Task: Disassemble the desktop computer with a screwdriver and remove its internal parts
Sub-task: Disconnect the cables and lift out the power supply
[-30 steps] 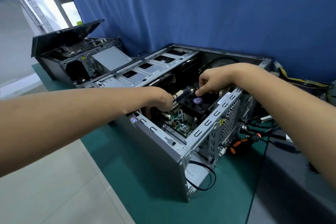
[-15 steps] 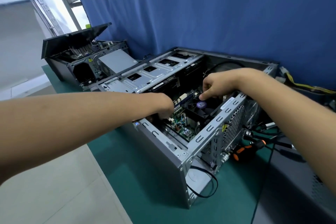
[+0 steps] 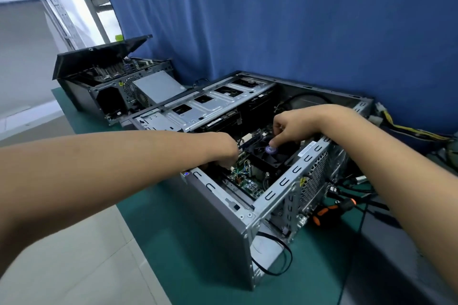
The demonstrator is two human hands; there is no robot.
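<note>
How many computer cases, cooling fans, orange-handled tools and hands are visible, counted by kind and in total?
Computer cases: 2, near case and far case
Cooling fan: 1
Orange-handled tool: 1
Hands: 2, left hand and right hand
Total: 6

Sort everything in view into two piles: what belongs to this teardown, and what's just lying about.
Job: open computer case; fan, touched by the right hand; circuit board; left hand, inside the case; screwdriver, lying beside the case.
Lying about: second computer behind; yellow cable bundle; blue curtain.
</note>
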